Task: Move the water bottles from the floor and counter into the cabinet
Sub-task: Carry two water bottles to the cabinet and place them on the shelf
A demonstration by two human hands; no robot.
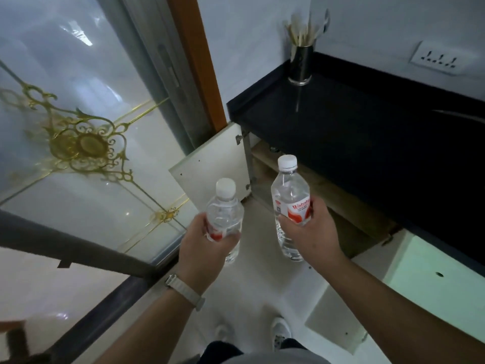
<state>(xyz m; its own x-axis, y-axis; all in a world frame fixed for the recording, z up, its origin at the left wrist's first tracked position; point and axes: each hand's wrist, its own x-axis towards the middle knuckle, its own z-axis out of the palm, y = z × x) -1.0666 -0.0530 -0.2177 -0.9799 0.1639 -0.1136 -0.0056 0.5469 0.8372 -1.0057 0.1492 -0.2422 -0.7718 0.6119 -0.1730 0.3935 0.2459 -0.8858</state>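
Note:
Each hand holds a clear water bottle with a white cap and a red-and-white label. My left hand (207, 243) grips one bottle (225, 206) around its middle, roughly upright. My right hand (308, 233) grips the other bottle (290, 190), a little higher and closer to the cabinet. Both bottles hang in the air above the floor. Just beyond them is the cabinet (315, 190) under the dark counter (367, 132), with its left door (212, 166) swung open. Its wooden inside shows below the counter edge, and most of it is hidden.
A dark cup of chopsticks (301, 63) stands at the counter's back left corner. A wall socket (441, 59) sits above the counter. Another open white door (430, 282) juts out at right. A glass sliding door with gold ornament (84, 145) fills the left. My shoes (280, 329) are on the pale floor.

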